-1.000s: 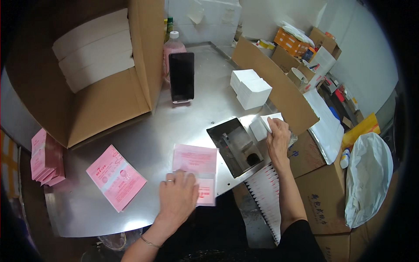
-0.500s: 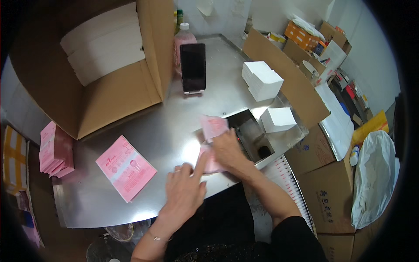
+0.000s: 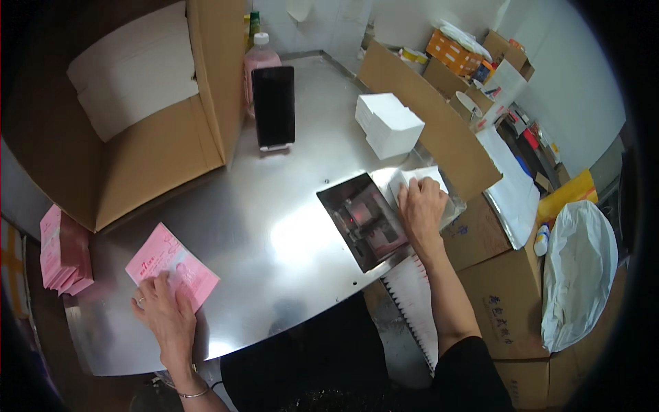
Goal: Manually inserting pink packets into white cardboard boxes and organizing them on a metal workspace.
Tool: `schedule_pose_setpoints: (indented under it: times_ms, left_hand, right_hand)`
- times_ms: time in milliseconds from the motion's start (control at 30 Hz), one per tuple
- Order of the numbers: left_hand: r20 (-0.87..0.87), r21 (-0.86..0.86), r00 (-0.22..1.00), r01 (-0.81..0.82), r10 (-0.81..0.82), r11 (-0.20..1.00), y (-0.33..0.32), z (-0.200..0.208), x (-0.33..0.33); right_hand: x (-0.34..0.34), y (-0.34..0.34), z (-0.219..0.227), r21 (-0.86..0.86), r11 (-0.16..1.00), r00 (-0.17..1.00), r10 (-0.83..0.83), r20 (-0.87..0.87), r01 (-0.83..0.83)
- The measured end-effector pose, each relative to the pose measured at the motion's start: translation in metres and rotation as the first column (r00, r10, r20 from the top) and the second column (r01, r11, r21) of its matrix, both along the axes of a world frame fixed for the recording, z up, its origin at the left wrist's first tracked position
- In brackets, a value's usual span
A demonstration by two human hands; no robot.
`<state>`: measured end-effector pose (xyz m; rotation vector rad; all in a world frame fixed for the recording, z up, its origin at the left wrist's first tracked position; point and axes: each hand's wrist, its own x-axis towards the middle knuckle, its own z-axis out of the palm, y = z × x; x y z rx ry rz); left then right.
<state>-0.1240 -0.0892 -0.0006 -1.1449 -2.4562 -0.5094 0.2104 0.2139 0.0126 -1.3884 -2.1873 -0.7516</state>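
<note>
Pink printed paper packets (image 3: pixel 195 276) lie in a flat pile on the metal table at the left. My left hand (image 3: pixel 163 316) rests on the pile's near corner, fingers spread and thumb apart. On the right, my right hand (image 3: pixel 422 206) bends its fingers over a small stack of white folded paper (image 3: pixel 434 176), gripping its near top edge. Its palm hides part of that stack. Between the hands is a dark rectangular opening (image 3: pixel 343 226) in the tabletop, with a small red light and machine parts inside.
A large open carton (image 3: pixel 161 172) holding white paper stands back left. Another pink packet stack (image 3: pixel 63 254) is at the left edge. A phone on a stand (image 3: pixel 274 106), a pink bottle (image 3: pixel 261 55) and a taller white paper stack (image 3: pixel 390 127) stand behind. Cartons (image 3: pixel 508 302) fill the right.
My left hand has moved left onto the pink pile. My right hand has left the pink pieces by the opening and reached the small white stack. Those pieces no longer show there. The view has shifted.
</note>
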Motion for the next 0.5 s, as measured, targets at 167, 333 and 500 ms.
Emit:
schedule_pose_setpoints:
  times_ms: [167,333,500]
  left_hand:
    - [0.098,-0.182,0.973,0.223,-0.208,0.958,-0.011,0.01,-0.007]
    - [0.162,0.085,0.733,0.656,-0.66,0.75,0.038,0.017,0.08]
    - [0.311,0.316,0.471,0.768,-0.825,0.558,0.073,-0.017,0.11]
  right_hand:
    - [0.006,0.007,0.005,-0.109,0.993,0.977,0.024,-0.21,-0.048]
    - [0.01,0.0,-0.001,-0.045,0.976,0.909,0.183,-0.374,-0.214]
    - [-0.049,-0.109,-0.023,-0.034,0.678,0.674,0.723,-0.152,-0.734]
